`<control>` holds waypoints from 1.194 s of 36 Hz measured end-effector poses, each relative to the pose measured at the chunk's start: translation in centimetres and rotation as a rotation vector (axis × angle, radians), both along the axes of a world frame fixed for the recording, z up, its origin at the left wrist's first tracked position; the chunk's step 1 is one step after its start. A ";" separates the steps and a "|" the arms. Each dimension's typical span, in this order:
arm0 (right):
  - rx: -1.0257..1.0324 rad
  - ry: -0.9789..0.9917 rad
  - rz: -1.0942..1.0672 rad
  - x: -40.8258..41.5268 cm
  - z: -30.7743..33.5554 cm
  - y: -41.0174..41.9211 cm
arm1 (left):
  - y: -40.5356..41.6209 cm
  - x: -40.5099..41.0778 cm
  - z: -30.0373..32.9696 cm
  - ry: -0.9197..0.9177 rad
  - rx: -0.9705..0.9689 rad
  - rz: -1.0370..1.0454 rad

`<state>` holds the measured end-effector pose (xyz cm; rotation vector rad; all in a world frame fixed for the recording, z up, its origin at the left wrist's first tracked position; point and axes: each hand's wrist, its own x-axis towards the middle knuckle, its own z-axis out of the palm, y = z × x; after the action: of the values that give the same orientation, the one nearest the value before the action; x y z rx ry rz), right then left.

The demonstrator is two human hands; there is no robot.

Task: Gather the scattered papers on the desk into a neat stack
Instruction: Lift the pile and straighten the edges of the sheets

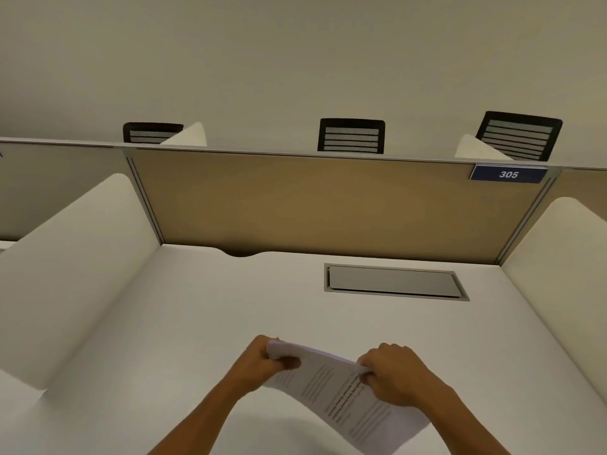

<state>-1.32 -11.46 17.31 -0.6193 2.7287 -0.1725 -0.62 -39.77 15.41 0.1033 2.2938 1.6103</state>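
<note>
Left hand (pixel 262 362): closed on the far left corner of the papers (pixel 341 395), thumb on top, fingers hidden under the sheets.
Right hand (pixel 391 376): closed on the far right edge of the same papers, thumb side pressed on the printed face.
Reason of grip: probably to hold both corners so the edges line up; sheets seem already gathered in one bundle.
Papers: held a little above the desk (pixel 197 307), near the front edge; far edge lifted, near part hanging down and curved; printed text on top, too blurred to read.
Stack state: top edge looks almost even; lower edges impossible to judge from here.
Next step, as a guess: tap or lay flat on the desk to finish.
Desk: white, plain, no other loose sheet visible on it.
Hatch (pixel 394 282): grey cable cover set in the desk, far right, well apart from the hands.
Back panel (pixel 328 205): tan board, blue sign (pixel 508 174) with 305 at top right.
Sides: white curved dividers (pixel 75 257) left and right.
Beyond: three black chairs (pixel 351 136), pale wall.
</note>
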 end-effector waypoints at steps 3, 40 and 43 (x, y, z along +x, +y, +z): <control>-0.084 -0.064 -0.054 0.4 -0.2 1.0 | 0.1 1.3 -1.3 -0.051 0.078 0.153; -1.111 -0.303 -0.802 5.6 -12.8 3.3 | -2.4 6.5 -9.0 -0.158 0.055 0.325; -1.105 -0.286 -0.806 5.4 -12.6 3.6 | -2.5 6.4 -9.0 -0.159 0.057 0.355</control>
<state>4.11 -7.83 4.72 0.3254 2.2254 -1.8256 5.73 -42.27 6.45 -0.4263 2.2349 1.7766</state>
